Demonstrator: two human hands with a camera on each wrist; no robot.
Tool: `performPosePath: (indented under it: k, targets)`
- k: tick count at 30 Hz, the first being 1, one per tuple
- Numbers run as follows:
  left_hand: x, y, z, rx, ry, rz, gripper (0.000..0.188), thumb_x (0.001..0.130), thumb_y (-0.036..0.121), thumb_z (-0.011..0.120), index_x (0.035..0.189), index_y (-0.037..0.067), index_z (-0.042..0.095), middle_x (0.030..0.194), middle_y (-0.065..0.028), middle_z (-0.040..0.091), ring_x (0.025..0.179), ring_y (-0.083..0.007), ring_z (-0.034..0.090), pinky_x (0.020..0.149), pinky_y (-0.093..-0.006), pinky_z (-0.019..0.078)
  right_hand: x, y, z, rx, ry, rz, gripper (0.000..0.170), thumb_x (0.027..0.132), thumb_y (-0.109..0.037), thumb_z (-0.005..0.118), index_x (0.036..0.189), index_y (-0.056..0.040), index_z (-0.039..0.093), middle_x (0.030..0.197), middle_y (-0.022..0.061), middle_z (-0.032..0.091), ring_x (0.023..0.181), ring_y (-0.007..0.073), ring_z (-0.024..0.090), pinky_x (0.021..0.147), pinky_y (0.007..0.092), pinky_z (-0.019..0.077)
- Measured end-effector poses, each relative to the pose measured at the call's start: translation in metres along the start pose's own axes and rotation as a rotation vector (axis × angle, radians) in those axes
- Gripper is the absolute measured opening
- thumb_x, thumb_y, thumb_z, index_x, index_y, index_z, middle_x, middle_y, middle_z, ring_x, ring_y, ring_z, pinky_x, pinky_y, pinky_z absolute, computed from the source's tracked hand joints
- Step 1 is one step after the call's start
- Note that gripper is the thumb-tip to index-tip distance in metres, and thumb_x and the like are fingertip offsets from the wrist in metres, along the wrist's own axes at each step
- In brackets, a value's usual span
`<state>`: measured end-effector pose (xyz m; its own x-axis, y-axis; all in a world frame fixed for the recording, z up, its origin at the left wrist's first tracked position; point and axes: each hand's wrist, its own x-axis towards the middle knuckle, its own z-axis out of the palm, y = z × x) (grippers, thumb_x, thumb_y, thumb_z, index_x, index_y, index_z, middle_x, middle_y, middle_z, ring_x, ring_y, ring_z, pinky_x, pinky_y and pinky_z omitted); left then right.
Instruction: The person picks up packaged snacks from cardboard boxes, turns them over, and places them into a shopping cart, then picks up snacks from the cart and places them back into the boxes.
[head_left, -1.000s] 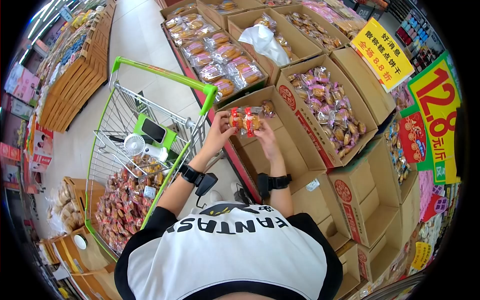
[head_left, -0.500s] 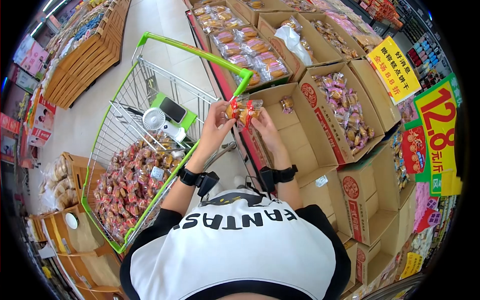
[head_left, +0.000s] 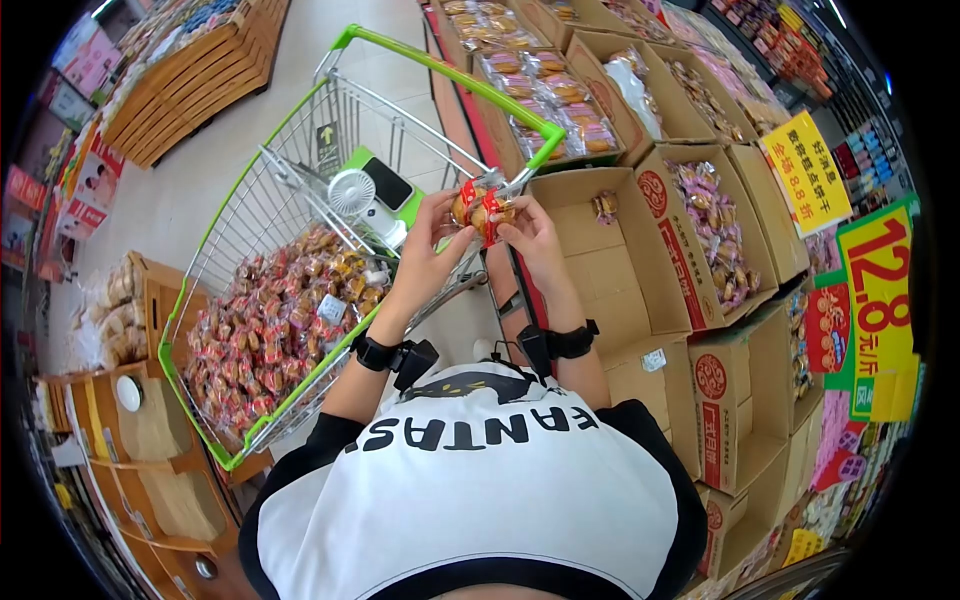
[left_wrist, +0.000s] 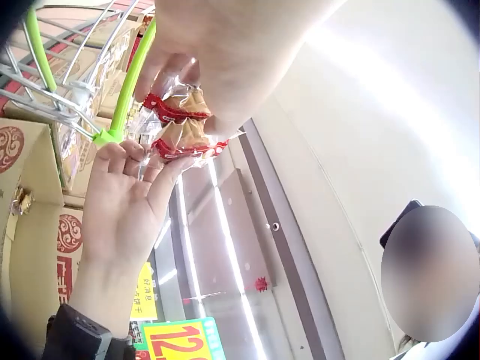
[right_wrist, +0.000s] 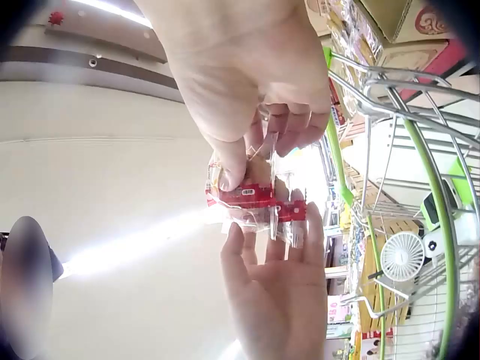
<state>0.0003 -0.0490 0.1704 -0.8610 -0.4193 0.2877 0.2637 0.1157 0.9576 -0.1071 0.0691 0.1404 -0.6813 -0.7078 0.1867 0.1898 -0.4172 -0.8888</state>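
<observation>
The left hand (head_left: 428, 258) and right hand (head_left: 540, 245) pinch red-trimmed wrapped pastries (head_left: 482, 208) between the shopping cart (head_left: 455, 79), left, and a cardboard carton (head_left: 600, 265), right; light, even pressure from both sides should best keep them uncrushed.

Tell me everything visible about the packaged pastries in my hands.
The pastries look golden-brown, in clear, crinkled plastic with red bands bearing pale marks. Two show side by side; whether their wrappers join is unclear. They are held up near the shopping cart, the left hand pinching one side, the right hand the other.
</observation>
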Motion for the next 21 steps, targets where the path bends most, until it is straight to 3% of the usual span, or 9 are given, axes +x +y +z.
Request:
performPosePath:
  k: [8,21]
  targets:
    - [-0.031,0.018,-0.037,0.172,0.136,0.011,0.051,0.073,0.002,0.059,0.117,0.003,0.033,0.114,-0.0133,0.046,0.103,-0.0169,0.047,0.083,-0.0275,0.0394,0.013,0.028,0.041,-0.020,-0.148,0.051,0.029,0.071,-0.005,0.065,0.090,-0.0058,0.043,0.084,-0.0005,0.045,0.081,0.0080,0.047,0.074,0.0214,0.0389]
    - [-0.098,0.035,-0.103,0.205,0.480,-0.059,0.056,0.070,0.008,0.065,0.117,0.003,0.034,0.112,-0.0110,0.046,0.104,-0.0163,0.045,0.085,-0.0273,0.0373,0.023,0.068,0.136,0.029,-0.545,0.258,0.028,0.072,-0.007,0.065,0.078,-0.0074,0.037,0.073,-0.0032,0.040,0.068,0.0034,0.045,0.058,0.0166,0.0399]
